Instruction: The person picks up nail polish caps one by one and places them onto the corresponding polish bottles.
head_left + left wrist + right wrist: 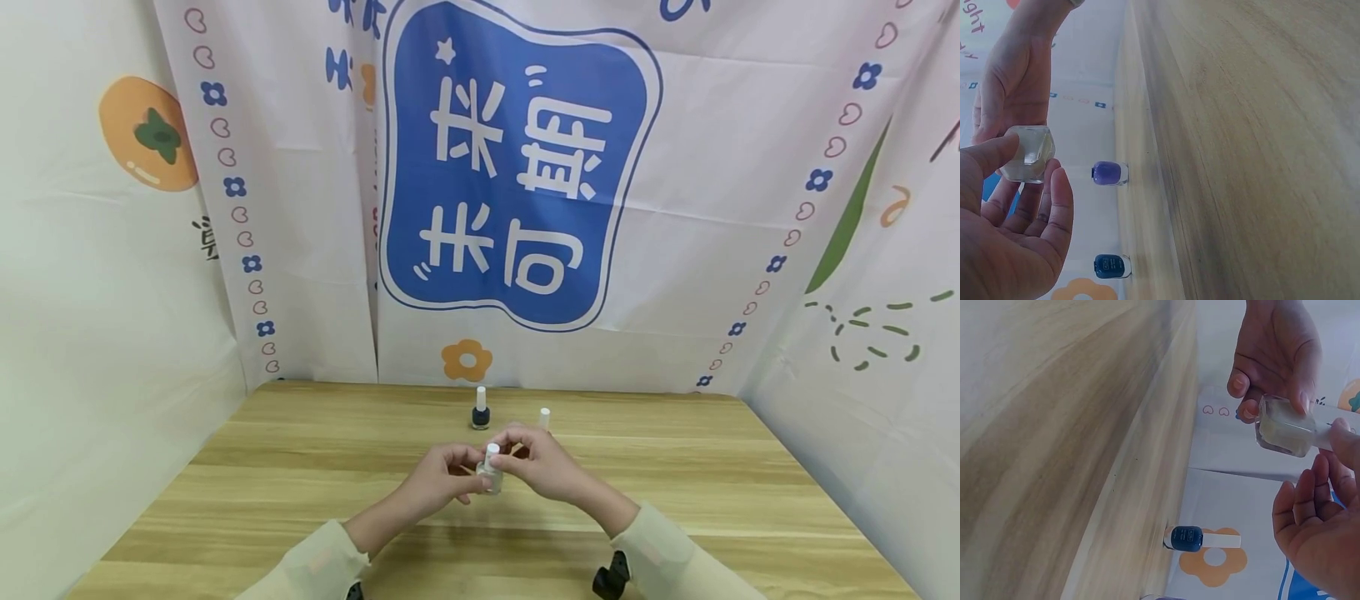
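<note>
A clear glass nail polish bottle [491, 481] with pale, milky contents and a white cap [1324, 435] is held above the table between both hands. My left hand [438, 483] pinches the glass body between thumb and fingers. From the other side, my right hand [551, 465] pinches the cap with thumb and fingers. The cap sits on the bottle's neck. In the left wrist view the bottle's base faces the camera, and the right hand [1019, 81] shows behind it.
A dark teal nail polish bottle [481, 417] stands upright beyond the hands. To its right, a purple one [1107, 174] is partly hidden by my right hand in the head view. The wooden table [315, 450] ends at a printed cloth backdrop [675, 292], with cloth on both sides.
</note>
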`<state>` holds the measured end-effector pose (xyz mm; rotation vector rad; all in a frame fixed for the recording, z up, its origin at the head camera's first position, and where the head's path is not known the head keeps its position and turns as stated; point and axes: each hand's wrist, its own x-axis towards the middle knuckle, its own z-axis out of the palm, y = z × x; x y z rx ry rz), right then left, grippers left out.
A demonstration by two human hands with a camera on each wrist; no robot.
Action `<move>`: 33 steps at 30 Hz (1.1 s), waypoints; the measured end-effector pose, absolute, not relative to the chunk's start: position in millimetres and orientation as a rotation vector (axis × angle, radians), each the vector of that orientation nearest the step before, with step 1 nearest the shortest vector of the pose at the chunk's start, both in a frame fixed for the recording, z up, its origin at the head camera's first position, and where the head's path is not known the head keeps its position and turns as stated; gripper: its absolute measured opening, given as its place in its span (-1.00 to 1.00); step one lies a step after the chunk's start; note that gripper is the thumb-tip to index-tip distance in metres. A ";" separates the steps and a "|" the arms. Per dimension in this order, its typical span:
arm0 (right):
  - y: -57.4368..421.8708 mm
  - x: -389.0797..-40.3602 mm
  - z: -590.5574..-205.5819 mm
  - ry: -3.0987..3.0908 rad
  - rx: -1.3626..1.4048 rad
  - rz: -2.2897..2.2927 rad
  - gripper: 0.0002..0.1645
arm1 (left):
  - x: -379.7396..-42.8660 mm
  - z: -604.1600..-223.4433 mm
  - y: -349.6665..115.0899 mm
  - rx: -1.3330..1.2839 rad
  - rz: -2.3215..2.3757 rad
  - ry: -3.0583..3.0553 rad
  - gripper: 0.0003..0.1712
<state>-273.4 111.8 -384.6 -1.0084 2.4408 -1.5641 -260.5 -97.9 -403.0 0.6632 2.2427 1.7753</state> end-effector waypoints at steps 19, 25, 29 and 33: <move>102.8 -271.1 -393.2 2.515 -0.909 -1.634 -0.83 | -259.1 -405.6 -96.9 0.667 1.774 2.316 -0.76; 101.7 -269.5 -394.3 2.526 -0.874 -1.654 -0.77 | -259.8 -407.4 -95.9 0.663 1.767 2.342 -0.76; 99.8 -264.5 -389.0 2.534 -0.843 -1.659 -0.78 | -259.6 -407.6 -95.4 0.666 1.765 2.348 -0.76; 98.4 -256.8 -378.7 2.530 -0.820 -1.660 -0.82 | -259.2 -407.3 -95.2 0.665 1.769 2.346 -0.75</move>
